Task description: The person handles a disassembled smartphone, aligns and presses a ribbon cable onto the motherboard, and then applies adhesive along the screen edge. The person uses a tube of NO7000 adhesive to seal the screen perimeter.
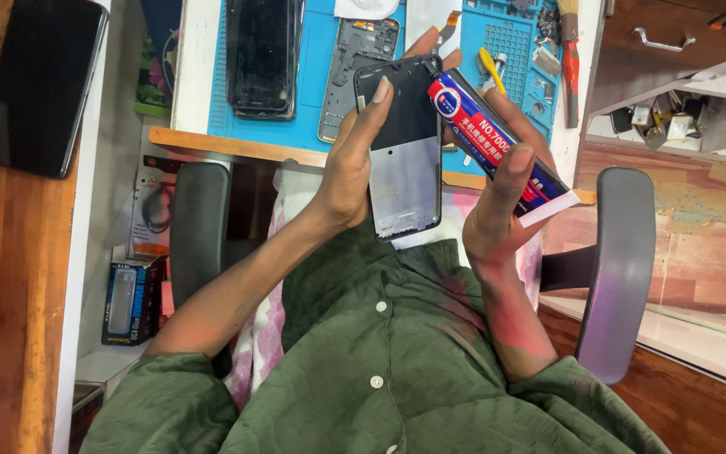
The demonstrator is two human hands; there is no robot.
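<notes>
Head cam, looking down at my lap: my left hand (353, 164) grips a phone frame (402, 151) by its left edge, index finger laid up along the top corner, holding it upright just above my green shirt (380, 361). My right hand (497, 197) is closed round a glue tube (497, 147), thumb pressing its side; the tube slants up-left, front end touching the frame's upper right edge. The tip itself is hidden, so I can't tell if any glue is coming out.

Progress, as I judge it: the frame is bare, upper half dark, lower half pale grey, no screen or back fitted and no glue bead I can make out. Looks like gluing is at the start, w/ most of the rim left and assembly after.

Count: 1 frame in hand, 1 tube. On the blue mat (317, 84) on the desk (191, 67) beyond: 1 dark phone stack (264, 55) at left, 1 grey housing (355, 63) beside it, 1 yellow tool (491, 69), 1 red-handled tool (570, 63); small parts near them too blurred to count. 1 more black phone (39, 84) lies well apart on the wood top at far left. 2 chair armrests (199, 219) flank me.
</notes>
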